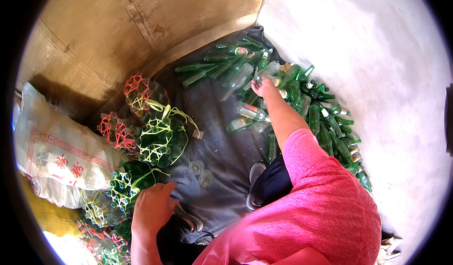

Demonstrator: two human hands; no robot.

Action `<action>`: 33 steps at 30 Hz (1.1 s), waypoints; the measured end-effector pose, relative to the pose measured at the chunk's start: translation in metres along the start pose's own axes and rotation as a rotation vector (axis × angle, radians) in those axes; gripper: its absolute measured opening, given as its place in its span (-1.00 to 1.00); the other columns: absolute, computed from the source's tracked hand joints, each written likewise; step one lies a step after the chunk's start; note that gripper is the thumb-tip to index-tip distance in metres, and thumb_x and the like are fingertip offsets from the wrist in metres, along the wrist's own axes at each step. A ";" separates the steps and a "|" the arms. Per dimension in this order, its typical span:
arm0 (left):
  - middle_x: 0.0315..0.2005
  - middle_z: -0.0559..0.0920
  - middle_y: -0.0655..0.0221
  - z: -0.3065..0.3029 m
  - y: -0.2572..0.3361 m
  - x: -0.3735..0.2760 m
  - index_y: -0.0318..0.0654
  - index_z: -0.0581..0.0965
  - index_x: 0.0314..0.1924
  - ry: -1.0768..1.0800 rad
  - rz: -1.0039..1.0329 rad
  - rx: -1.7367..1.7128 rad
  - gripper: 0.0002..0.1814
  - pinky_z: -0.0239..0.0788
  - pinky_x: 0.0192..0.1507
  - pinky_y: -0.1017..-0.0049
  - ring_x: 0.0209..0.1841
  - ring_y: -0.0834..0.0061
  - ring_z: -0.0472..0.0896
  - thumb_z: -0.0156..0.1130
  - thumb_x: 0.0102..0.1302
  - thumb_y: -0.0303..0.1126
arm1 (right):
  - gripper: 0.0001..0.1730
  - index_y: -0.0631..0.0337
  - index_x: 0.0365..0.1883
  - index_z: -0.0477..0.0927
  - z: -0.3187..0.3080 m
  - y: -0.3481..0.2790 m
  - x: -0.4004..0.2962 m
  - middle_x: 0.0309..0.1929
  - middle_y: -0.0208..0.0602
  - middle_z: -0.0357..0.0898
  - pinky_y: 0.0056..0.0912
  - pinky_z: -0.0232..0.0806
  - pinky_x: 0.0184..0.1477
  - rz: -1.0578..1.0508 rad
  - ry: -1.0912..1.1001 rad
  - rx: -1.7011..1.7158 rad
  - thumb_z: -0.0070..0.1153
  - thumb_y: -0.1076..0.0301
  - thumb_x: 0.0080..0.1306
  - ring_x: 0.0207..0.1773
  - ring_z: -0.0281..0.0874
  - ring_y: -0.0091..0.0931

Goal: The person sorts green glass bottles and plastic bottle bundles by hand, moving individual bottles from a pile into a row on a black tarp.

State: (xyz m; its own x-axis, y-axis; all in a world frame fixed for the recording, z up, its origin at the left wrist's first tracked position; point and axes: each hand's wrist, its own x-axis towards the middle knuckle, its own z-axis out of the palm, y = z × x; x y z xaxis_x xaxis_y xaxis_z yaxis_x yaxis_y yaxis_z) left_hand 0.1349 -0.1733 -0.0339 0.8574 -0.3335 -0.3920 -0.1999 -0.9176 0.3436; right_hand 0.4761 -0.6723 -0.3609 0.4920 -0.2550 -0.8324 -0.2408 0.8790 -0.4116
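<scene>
My right hand [262, 86] reaches into a heap of loose glass bottles, its fingers at the end of a clear glass bottle [269, 68]; whether they grip it is hard to tell. Beside it lie another clear bottle [241, 75] and many green glass bottles [313, 114], some with labels. My left hand [155, 203] is over my left knee, fingers apart, holding nothing. Two clear bottles [196, 167] stand upright on the dark sheet just beyond it. Near that hand are green bottles tied in a bundle with yellow-green plastic twine [161, 141].
Other bundles bound with red twine [118, 132] stand at the left, next to a full white woven sack [67, 155] bearing writing. The dark sheet [212, 123] covers the floor. A brown wall [106, 24] and a white wall [339, 45] meet behind the heap.
</scene>
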 end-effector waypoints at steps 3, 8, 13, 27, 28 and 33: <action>-0.19 0.70 0.15 -0.002 -0.001 0.005 -0.13 0.61 0.13 -0.001 0.013 -0.004 -0.52 0.54 -0.04 0.13 -0.11 0.02 0.70 0.47 0.19 -0.28 | -0.63 0.25 0.00 0.47 0.005 -0.003 0.010 -0.21 -0.08 0.66 -0.17 0.64 -0.24 0.002 0.065 0.090 0.01 0.07 0.59 -0.32 0.68 -0.29; -0.17 0.70 0.15 -0.004 -0.001 0.008 -0.14 0.62 0.14 -0.004 0.015 -0.007 -0.51 0.54 -0.03 0.13 -0.11 0.02 0.70 0.47 0.19 -0.28 | -0.81 0.04 -0.09 0.51 0.015 0.003 0.006 -0.28 -0.40 0.60 -0.38 0.44 -0.40 -0.074 0.155 0.199 0.03 0.14 0.55 -0.44 0.57 -0.47; -0.17 0.70 0.16 -0.005 0.002 0.001 -0.13 0.61 0.16 0.005 0.020 -0.006 -0.49 0.54 -0.03 0.12 -0.11 0.02 0.70 0.47 0.19 -0.28 | -0.81 0.04 -0.11 0.49 0.025 -0.003 -0.007 -0.29 -0.41 0.58 -0.38 0.44 -0.37 -0.081 0.118 0.359 0.03 0.14 0.55 -0.43 0.57 -0.48; -0.16 0.71 0.15 0.012 0.024 -0.057 -0.14 0.61 0.12 0.108 0.071 0.013 -0.52 0.52 -0.01 0.12 -0.08 0.03 0.69 0.47 0.19 -0.29 | -0.84 -0.07 -0.02 0.51 0.050 0.019 -0.109 -0.18 -0.45 0.55 -0.35 0.39 -0.30 -0.114 0.042 0.277 0.09 0.15 0.54 -0.33 0.60 -0.46; -0.16 0.71 0.15 0.011 0.027 -0.064 -0.12 0.61 0.11 0.103 0.073 0.011 -0.55 0.52 0.00 0.11 -0.08 0.01 0.69 0.45 0.21 -0.28 | -0.85 -0.07 -0.02 0.51 0.052 0.025 -0.121 -0.16 -0.46 0.55 -0.34 0.39 -0.31 -0.135 0.006 0.248 0.10 0.16 0.54 -0.34 0.59 -0.47; -0.12 0.72 0.18 0.031 0.023 -0.081 -0.06 0.61 0.18 0.111 0.086 0.009 -0.51 0.49 0.08 0.13 0.02 0.05 0.67 0.44 0.24 -0.21 | -0.85 -0.06 0.00 0.50 0.063 0.040 -0.185 -0.19 -0.41 0.56 -0.37 0.37 -0.35 -0.240 -0.234 0.005 0.11 0.18 0.54 -0.40 0.55 -0.51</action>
State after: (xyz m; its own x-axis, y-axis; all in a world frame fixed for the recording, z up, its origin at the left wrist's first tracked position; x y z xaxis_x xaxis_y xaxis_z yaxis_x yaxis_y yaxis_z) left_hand 0.0463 -0.1738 -0.0208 0.8841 -0.3857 -0.2639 -0.2790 -0.8887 0.3639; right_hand 0.4283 -0.5642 -0.1996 0.7132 -0.3557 -0.6040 -0.0912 0.8073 -0.5831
